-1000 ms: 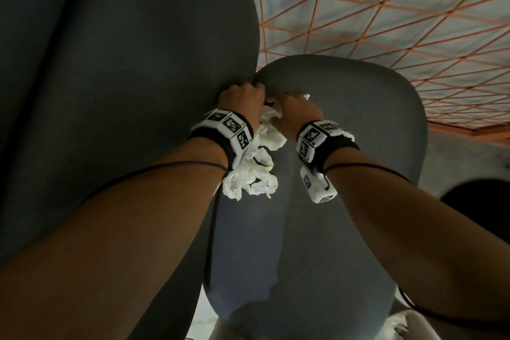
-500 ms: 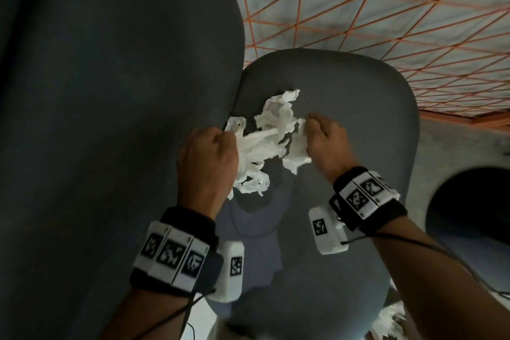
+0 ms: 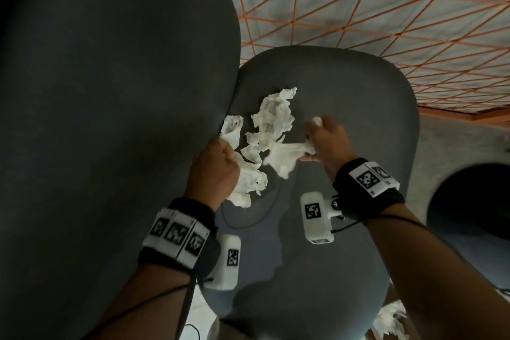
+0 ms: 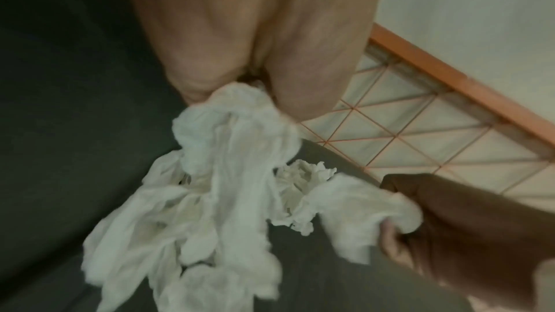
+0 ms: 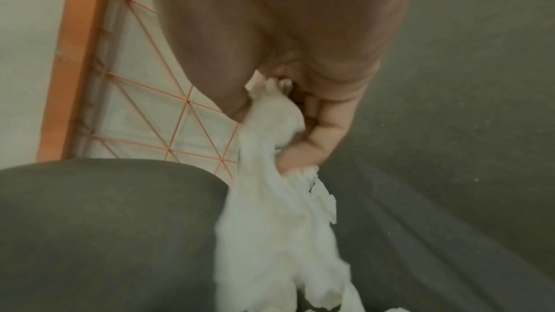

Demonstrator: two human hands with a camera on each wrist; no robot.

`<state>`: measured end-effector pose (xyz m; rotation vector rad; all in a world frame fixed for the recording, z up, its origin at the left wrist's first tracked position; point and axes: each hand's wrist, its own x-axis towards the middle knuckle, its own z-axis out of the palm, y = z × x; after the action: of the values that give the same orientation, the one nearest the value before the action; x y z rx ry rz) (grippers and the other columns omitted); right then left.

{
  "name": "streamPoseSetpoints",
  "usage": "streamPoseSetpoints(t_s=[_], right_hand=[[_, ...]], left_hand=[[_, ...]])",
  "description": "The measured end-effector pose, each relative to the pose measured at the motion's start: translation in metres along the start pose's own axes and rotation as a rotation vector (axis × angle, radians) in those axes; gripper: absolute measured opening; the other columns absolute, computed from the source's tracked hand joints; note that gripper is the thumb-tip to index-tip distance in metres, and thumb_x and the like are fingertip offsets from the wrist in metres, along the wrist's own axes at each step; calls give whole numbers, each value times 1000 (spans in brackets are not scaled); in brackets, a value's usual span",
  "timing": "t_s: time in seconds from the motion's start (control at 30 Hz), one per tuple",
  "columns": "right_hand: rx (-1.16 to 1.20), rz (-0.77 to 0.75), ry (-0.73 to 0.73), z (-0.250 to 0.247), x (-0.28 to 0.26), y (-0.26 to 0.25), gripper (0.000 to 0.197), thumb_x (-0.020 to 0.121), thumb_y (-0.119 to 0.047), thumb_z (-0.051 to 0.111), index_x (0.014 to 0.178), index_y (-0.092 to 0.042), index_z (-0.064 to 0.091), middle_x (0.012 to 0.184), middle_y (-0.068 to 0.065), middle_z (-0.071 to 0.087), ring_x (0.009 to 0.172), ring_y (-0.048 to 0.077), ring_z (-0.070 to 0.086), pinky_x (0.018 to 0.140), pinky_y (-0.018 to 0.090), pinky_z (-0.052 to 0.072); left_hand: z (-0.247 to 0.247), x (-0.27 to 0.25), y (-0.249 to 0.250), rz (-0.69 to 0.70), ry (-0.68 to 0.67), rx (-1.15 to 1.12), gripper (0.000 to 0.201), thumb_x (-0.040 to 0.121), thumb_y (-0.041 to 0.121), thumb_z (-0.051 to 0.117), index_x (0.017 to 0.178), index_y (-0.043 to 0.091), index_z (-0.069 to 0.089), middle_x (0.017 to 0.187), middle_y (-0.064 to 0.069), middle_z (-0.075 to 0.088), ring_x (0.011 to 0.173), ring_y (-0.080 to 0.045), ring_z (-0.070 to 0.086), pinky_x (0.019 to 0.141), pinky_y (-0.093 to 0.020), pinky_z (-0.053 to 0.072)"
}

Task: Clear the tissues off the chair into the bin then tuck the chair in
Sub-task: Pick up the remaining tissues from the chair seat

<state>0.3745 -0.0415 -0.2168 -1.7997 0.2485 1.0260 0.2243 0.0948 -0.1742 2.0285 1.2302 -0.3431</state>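
Tissues (image 3: 271, 121) lie crumpled on the chair seat (image 3: 345, 96), against the backrest (image 3: 110, 91). The left hand (image 3: 214, 171) has its grip pinching one clump; the right hand (image 3: 327, 141) pinches another wad. Best to rake the loose piece between them into one bundle before lifting — strays will drop. The bin (image 3: 469, 201) sits low on the right, near enough for one carry.

Tissues (image 4: 222, 198) in left-hand fingers (image 4: 195, 56)
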Motion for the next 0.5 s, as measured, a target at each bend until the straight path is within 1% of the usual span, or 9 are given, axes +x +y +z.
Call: streamPoseSetpoints(t_s=[0.03,0.07,0.1,0.13,0.2,0.27,0.33,0.4,0.5], right_hand=[[-129,-55,32,4,7,2,10,89,-24,52,89,-15,50,79,5,54,63,22,57,56,32,50],[-243,-115,49,7,12,3,13,90,-26,52,97,-15,52,83,5,55,67,21,55,59,30,44],[-332,-173,46,11,16,4,19,92,-26,51,107,-15,51,87,4,56,72,20,54,62,29,41],[-401,-222,28,16,18,4,25,93,-25,51,116,-16,49,91,3,57,74,19,55,65,28,40],[-510,-284,-39,24,22,4,34,91,-30,55,123,-27,44,96,2,61,74,19,60,66,27,44],[-650,-295,-57,31,27,5,40,86,-40,58,123,-37,42,102,5,64,81,26,66,73,34,54],[-810,-283,-24,33,32,5,40,86,-40,55,125,-35,47,106,9,67,91,34,66,82,44,55],[-875,-288,23,29,32,2,34,90,-38,50,122,-26,54,109,12,67,98,37,64,84,45,54],[-696,-321,29,16,28,2,33,92,-39,49,115,-18,58,102,11,68,95,33,63,81,38,51]], left_hand=[[1,7,6,12,5,35,15,87,6,44,98,12,54,94,-6,63,95,-32,62,76,-35,47],[3,15,13,15,10,88,17,91,11,46,106,12,53,99,-8,63,99,-33,61,77,-34,44],[6,23,18,15,14,147,23,94,16,47,116,11,51,108,-12,62,106,-33,59,79,-34,43],[10,31,22,5,4,208,30,96,20,48,124,9,48,118,-14,60,113,-34,57,83,-35,43],[19,46,24,-26,-20,324,40,97,23,52,133,8,44,130,-17,56,121,-37,54,92,-40,45],[25,56,23,-40,-34,396,39,95,23,55,131,9,48,130,-18,57,120,-38,55,91,-41,47],[28,61,20,-26,-33,408,29,95,21,54,122,11,59,123,-17,61,114,-36,59,84,-39,49],[26,59,19,9,3,366,25,94,20,50,112,11,65,114,-16,66,106,-36,62,80,-38,50],[18,46,20,82,50,248,26,97,21,43,109,10,63,108,-13,67,106,-34,60,78,-32,40]])
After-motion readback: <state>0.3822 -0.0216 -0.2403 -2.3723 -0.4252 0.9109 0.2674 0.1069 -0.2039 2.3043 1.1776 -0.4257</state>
